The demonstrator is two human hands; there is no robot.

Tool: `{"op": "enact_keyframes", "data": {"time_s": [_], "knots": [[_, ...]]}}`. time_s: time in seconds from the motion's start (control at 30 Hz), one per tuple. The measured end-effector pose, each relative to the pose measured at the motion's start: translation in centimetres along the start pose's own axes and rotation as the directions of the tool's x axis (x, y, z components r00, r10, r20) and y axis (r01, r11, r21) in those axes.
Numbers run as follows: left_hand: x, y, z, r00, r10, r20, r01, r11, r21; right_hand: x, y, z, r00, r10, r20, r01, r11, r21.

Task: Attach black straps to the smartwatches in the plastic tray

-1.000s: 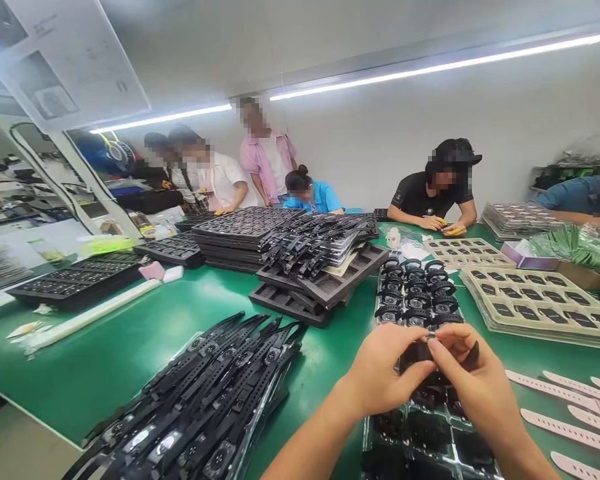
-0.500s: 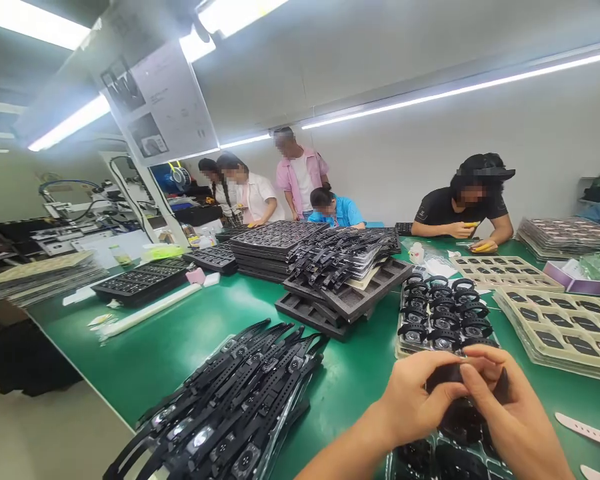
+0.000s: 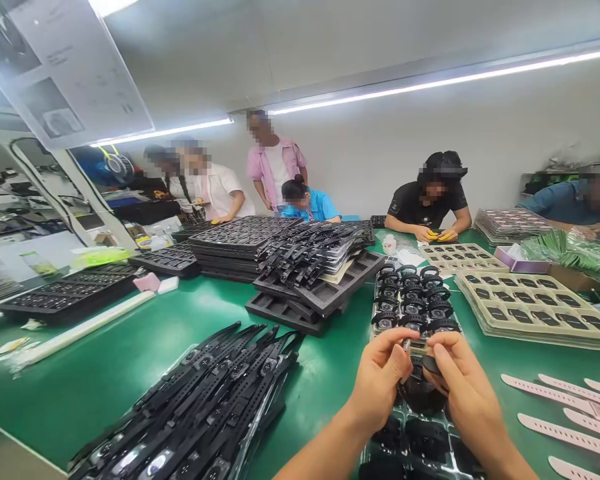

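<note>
Above a clear plastic tray [image 3: 405, 427], my left hand [image 3: 383, 377] and my right hand [image 3: 460, 383] come close together, each with closed fingers. Between them they hold a black smartwatch [image 3: 425, 393] by its strap. My fingers and thumbs partly hide the watch. The tray's near pockets hold dark pieces that I cannot make out well. Just beyond my fingertips stand rows of black watches [image 3: 411, 297] with their straps curled into loops. To the left lies a heap of black watches [image 3: 215, 400] with straps laid out straight.
Pink watch straps [image 3: 555, 430] lie on the green table [image 3: 325, 387] at right. Beige trays of dark watch faces [image 3: 540, 303] are stacked behind them. Black foam trays [image 3: 325, 297] carry more watches in the middle. Several co-workers, one in a black shirt [image 3: 427, 207], are at the far side.
The view has turned to the right, bringing more pink straps and another person into sight. My fingertips have moved slightly apart on the watch, and more of the strap shows between them.
</note>
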State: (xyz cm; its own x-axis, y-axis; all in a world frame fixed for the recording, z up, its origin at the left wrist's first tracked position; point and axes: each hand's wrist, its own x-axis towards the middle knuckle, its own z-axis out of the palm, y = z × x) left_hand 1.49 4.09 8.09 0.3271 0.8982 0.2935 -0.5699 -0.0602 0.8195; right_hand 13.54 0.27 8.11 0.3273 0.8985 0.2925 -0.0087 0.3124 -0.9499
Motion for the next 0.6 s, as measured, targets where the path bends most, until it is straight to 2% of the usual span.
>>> {"op": "enact_keyframes", "data": {"time_s": [0.13,0.3,0.47,0.6], "knots": [[-0.6,-0.1,0.6,0.998,-0.028,0.053,0.019,0.986,0.163,-0.3,0.1,0.5,0.998,0.054,-0.024,-0.053,0.998,0.040],[-1.0,0.0,1.2,0.997,0.029,0.068,-0.049,0.946,0.321,-0.6,1.0,0.3,0.992,-0.039,-0.118,0.029,0.996,-0.082],[-0.9,-0.3,1.0,0.995,0.063,0.076,-0.086,0.932,0.351,-0.7,2.7,-0.4,0.985,-0.074,-0.155,0.063,0.995,-0.072],[-1.1,-0.9,1.2,0.995,0.075,0.065,-0.092,0.935,0.342,-0.6,3.5,-0.5,0.979,-0.053,-0.195,0.034,0.995,-0.096]]}}
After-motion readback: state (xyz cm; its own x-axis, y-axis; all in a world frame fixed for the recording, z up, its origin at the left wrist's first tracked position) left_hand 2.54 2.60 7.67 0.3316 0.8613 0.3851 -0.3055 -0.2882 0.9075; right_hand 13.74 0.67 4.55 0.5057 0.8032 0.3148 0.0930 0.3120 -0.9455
